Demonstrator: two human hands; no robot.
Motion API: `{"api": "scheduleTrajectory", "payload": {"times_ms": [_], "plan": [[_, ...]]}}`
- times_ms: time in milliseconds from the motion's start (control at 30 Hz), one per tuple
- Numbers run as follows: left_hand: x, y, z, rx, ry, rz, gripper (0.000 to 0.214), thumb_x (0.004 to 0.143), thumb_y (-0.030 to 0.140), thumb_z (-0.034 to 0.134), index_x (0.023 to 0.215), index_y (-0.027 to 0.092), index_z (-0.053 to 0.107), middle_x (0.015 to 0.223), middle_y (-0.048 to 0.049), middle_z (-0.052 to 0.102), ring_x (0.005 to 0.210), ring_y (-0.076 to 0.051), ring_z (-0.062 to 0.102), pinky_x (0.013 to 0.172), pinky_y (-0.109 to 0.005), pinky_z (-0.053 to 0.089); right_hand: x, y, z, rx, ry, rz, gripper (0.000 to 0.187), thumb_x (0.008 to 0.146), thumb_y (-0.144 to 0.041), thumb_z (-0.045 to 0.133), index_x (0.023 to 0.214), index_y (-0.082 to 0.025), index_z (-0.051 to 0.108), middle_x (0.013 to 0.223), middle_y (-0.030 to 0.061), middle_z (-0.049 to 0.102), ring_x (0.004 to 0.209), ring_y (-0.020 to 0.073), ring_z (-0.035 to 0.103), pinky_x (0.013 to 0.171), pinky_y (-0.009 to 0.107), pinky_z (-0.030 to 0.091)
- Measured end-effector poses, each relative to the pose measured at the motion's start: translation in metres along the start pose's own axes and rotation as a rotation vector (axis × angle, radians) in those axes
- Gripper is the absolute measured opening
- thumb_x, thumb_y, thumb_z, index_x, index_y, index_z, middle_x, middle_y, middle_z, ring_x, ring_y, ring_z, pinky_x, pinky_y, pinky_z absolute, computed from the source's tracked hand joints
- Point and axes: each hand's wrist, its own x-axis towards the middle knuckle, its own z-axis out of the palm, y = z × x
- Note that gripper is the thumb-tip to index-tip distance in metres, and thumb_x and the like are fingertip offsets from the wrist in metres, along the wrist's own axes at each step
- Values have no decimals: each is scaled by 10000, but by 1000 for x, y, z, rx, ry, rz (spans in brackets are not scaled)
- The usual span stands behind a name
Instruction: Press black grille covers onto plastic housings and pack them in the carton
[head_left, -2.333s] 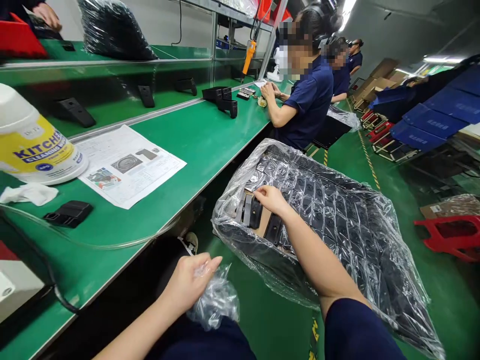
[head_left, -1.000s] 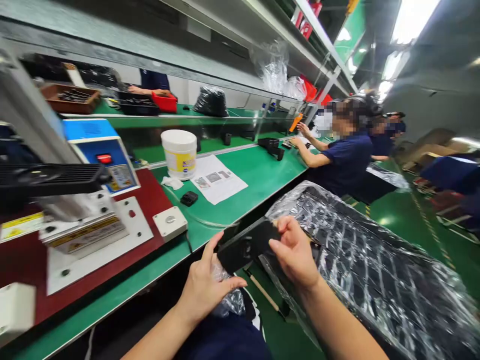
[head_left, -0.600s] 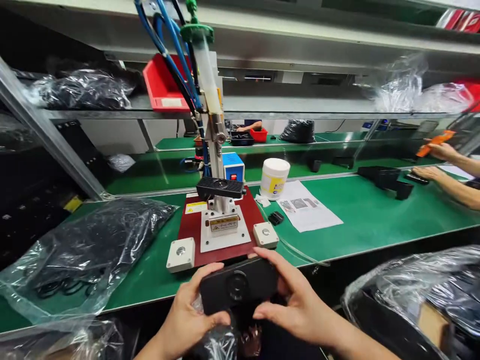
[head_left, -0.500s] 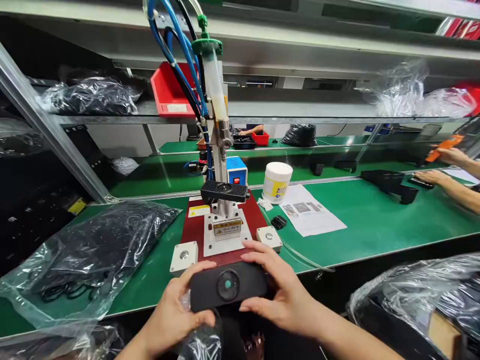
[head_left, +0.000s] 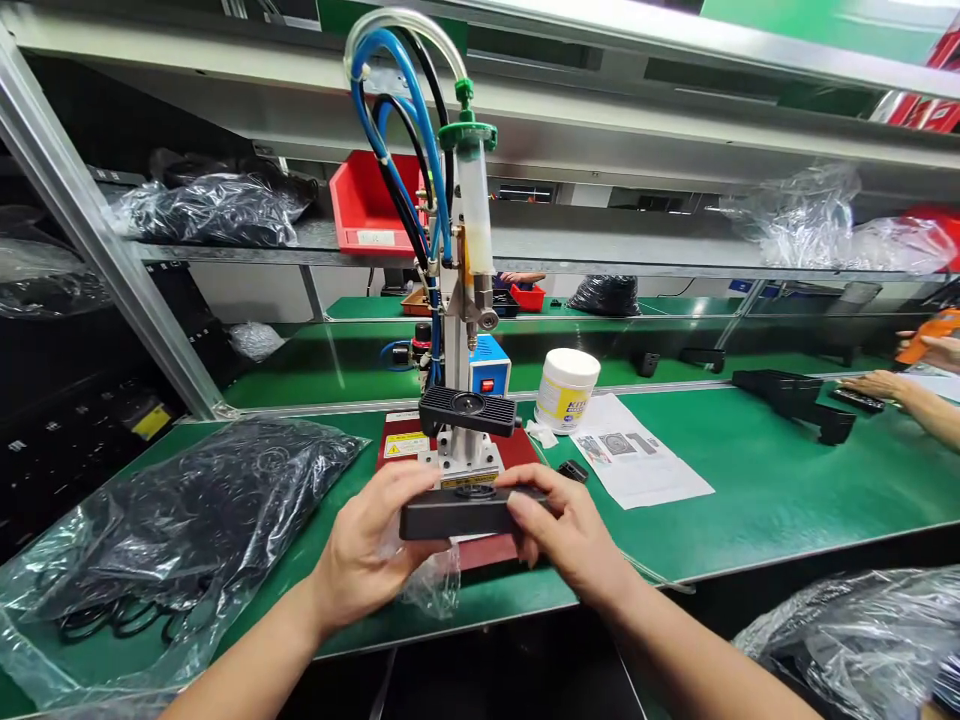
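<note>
Both my hands grip a flat black plastic part (head_left: pixel 457 517) held level over the red base plate (head_left: pixel 517 452) of a dispensing machine. My left hand (head_left: pixel 373 553) pinches its left end and also clutches a crumpled clear plastic bag (head_left: pixel 431 588). My right hand (head_left: pixel 566 535) wraps round its right end. Just behind stands the machine's fixture with a similar black grille part (head_left: pixel 467 409) on it, under a glue syringe (head_left: pixel 475 224) with blue and black hoses (head_left: pixel 390 120).
A clear bag of black rubber rings (head_left: pixel 172 520) lies at left on the green bench (head_left: pixel 750 480). A white tub (head_left: pixel 566 389), a paper sheet (head_left: pixel 637 462) and a small black piece (head_left: pixel 575 470) are at right. Another person's hands (head_left: pixel 911 385) work at far right. A bagged crate (head_left: pixel 862 650) sits lower right.
I took a black part from the bagged crate, turned from it to the bench, and brought the part up over the red base plate, now edge-on to me.
</note>
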Motion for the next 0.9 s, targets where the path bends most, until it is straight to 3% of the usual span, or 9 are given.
{"api": "scheduleTrajectory", "payload": {"times_ms": [67,133,200,267,333,400,600,767,900], "plan": [[-2,3,1,50,33,10,302,841,296,655,1134,220,654,959,-74,739,827,-206,704,752,-283,570,-1,-2,0,42,-125,151,496,873,-678,485,905,-193,587,561,-38,569,371,89,497,369,197,409],[2,5,3,69,132,-86,296,878,275,592,1167,223,636,989,-58,741,788,-179,705,730,-253,557,-3,-3,2,-53,-134,63,455,920,-625,451,1002,-200,591,729,17,661,490,123,612,432,225,498],[11,7,5,51,211,-245,344,901,292,559,1237,228,600,1144,-56,709,944,-194,693,847,-272,540,-3,-3,4,-266,-34,-260,445,893,-524,591,1223,-230,544,1068,101,678,861,216,706,682,322,611],[23,7,5,-31,187,-383,362,910,331,539,1248,218,605,1242,-59,668,1089,-224,647,943,-310,510,0,0,4,-520,78,-639,585,845,-352,710,1367,-261,461,1342,148,546,1206,287,579,949,413,558],[34,7,2,-104,117,-450,341,906,377,539,1173,204,659,1230,-65,672,1112,-242,633,953,-327,506,7,2,1,-709,109,-885,554,849,-228,700,1359,-252,482,1368,167,508,1259,298,531,1007,438,520],[43,6,-6,-127,50,-426,348,899,423,560,1148,211,676,1209,-64,678,1110,-244,630,952,-325,504,19,1,-4,-778,112,-967,437,868,-198,671,1283,-228,538,1275,166,555,1167,271,586,954,411,546],[83,-9,-38,98,-122,-87,561,747,489,755,1231,228,645,1193,-82,663,1109,-266,615,996,-350,470,59,-21,-19,-731,137,-840,298,850,-369,711,1102,-231,632,1101,110,632,1038,256,601,865,419,539],[120,-35,-40,103,-209,-33,435,861,480,609,1187,198,671,1178,-101,674,1099,-262,625,1008,-381,465,88,-26,-28,-706,196,-725,221,844,-393,699,993,-229,688,1066,87,660,1029,254,598,896,435,506],[122,-51,-29,78,-220,-42,389,901,467,547,1135,196,700,1156,-105,675,1097,-252,619,1007,-374,463,96,-19,-33,-629,163,-645,187,851,-379,681,954,-223,697,1067,81,662,1041,239,611,913,425,504]]}}
